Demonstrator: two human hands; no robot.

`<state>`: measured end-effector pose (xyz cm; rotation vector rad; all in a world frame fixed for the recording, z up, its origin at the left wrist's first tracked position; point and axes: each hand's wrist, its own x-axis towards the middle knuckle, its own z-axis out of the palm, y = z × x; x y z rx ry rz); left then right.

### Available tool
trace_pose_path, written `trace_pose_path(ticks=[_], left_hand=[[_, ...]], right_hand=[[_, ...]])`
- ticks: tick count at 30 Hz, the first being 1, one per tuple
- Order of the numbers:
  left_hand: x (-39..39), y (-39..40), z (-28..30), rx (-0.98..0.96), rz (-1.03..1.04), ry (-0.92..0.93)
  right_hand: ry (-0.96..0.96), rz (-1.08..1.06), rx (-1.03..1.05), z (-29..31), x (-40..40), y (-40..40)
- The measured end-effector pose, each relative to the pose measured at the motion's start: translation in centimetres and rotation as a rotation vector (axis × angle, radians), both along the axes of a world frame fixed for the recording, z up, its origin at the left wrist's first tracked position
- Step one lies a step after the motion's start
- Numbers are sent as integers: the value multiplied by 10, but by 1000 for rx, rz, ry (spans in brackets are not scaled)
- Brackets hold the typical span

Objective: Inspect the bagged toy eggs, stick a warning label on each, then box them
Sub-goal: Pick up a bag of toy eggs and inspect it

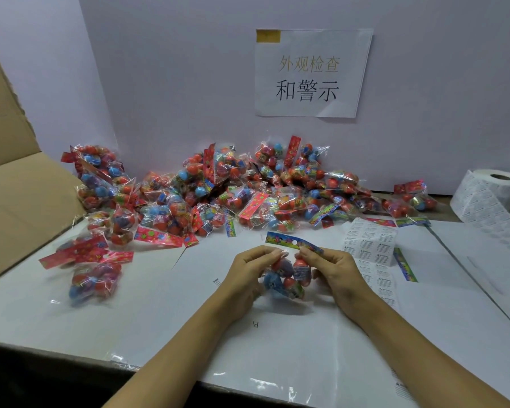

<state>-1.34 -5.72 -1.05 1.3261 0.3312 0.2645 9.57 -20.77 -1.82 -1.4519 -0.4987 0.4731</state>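
- Both hands pinch 1 bag just above the table: left hand curled at its left side, right hand at the header.
- Slick film could slip from such light pinches.
- Labels lie just beside; a sleeve could snag them.
- Box stands left.

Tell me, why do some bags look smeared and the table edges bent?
Head view: the bags at left are blurred, likely motion; the bag held by the left hand and right hand is sharper. The wide lens bows the table edges; glare streaks the plastic near its front.
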Motion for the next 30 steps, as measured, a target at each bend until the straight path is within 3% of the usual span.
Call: trace_pose_path(ticks=[9,17,21,25,30], left_hand=[[-3,8,1,-49,82,-59],[-7,5,-4,12,-125,-90],[-6,6,-5,47,-73,-155],[-6,8,-5,50,-32,-216],[-6,7,-6,55,-39,-225]], right_hand=[[-83,74,-23,2,-3,-2],[43,-34,83,2,1,-2],[-11,30,63,3,-2,-2],[-159,135,-95,3,-6,-3],[-164,121,-89,4,-6,-4]])
